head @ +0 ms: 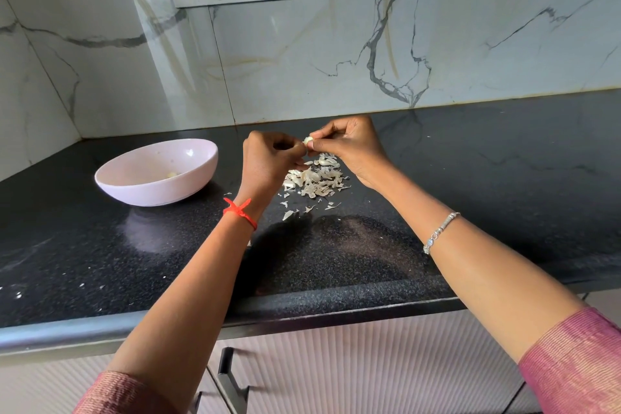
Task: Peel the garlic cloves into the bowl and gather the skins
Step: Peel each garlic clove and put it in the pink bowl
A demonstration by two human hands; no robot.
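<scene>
The black speckled table (470,178) carries a heap of garlic skins (314,182), with a pink bowl (151,194) at their nine o'clock.

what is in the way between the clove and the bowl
Nothing visible. The left hand and right hand pinch the clove above the skins. The bowl sits to the left, and only counter and the left hand itself lie on that side.
</scene>
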